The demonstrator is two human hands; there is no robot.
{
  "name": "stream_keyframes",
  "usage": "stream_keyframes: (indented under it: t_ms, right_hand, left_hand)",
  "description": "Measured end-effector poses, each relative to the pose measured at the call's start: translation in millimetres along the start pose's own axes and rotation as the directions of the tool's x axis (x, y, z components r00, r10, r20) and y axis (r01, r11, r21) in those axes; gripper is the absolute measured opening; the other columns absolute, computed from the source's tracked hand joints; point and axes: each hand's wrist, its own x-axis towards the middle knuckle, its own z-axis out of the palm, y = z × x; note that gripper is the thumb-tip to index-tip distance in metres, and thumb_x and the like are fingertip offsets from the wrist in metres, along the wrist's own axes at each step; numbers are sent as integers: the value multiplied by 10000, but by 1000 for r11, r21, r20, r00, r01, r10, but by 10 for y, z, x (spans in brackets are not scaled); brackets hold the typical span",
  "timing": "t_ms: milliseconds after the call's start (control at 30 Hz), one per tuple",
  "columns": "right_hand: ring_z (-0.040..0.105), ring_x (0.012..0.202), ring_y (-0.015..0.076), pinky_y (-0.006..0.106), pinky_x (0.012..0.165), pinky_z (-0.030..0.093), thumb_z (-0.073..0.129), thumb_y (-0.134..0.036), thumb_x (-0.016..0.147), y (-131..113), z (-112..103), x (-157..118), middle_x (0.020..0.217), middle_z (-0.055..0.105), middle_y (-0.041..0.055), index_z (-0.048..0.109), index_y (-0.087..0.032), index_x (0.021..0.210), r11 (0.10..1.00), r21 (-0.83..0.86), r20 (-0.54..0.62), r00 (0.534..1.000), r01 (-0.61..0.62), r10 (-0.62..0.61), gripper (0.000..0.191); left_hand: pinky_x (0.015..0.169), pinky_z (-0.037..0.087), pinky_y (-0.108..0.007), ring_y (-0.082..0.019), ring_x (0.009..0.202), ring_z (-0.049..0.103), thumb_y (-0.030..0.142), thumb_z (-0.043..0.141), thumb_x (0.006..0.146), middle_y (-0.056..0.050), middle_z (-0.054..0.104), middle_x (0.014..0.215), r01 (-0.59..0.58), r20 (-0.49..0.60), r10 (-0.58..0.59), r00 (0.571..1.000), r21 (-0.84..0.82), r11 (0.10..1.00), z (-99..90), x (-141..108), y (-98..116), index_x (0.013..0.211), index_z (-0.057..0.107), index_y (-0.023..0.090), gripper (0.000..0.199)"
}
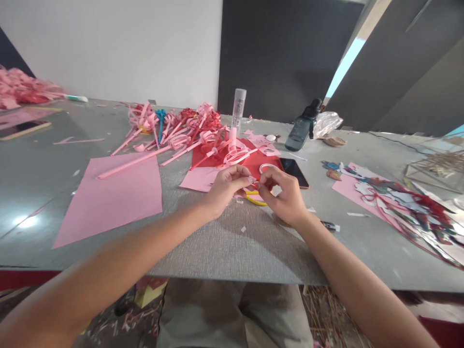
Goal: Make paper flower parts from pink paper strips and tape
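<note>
My left hand (232, 186) and my right hand (284, 193) meet above the table, both closed in a pinch. Between their fingertips is a small pale pink piece (253, 181), which looks like paper; most of it is hidden. A yellow scissor-like handle (256, 199) lies below the fingers. Just behind my right hand shows a white loop (268, 167). A red paper sheet (253, 162) lies under and behind the hands, and a pink sheet (192, 179) reaches out to the left of my left hand.
Pink and red curled paper flowers (181, 128) on paper stems are heaped behind. A clear glue-stick tube (238, 106) stands upright. A phone (294, 173), a dark dropper bottle (301, 128), a large pink sheet (119, 198) and ribboned cutouts (406, 203) lie around.
</note>
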Motion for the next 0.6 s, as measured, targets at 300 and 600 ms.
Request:
stream_keyframes:
  t_ms: [300,600]
  right_hand:
    - [537,662,123,296,647,466,596,-114,817,-20,-5,4,752,570,-29,550,-228,820,1000,17,14,1000,13,-14,123]
    - [532,663,118,293,644,464,590,-93,821,-30,-9,6,754,564,-30,551,-225,807,999,21,28,999,35,-36,138]
  left_hand:
    - [624,474,-224,-111,699,667,269,787,768,17,651,759,-6,-2,6,1000,-6,1000,0,0,1,837,603,176,217]
    - [613,486,-215,-114,711,672,262,796,764,24,637,733,-11,-5,11,1000,-22,1000,-4,10,-7,838,603,180,222]
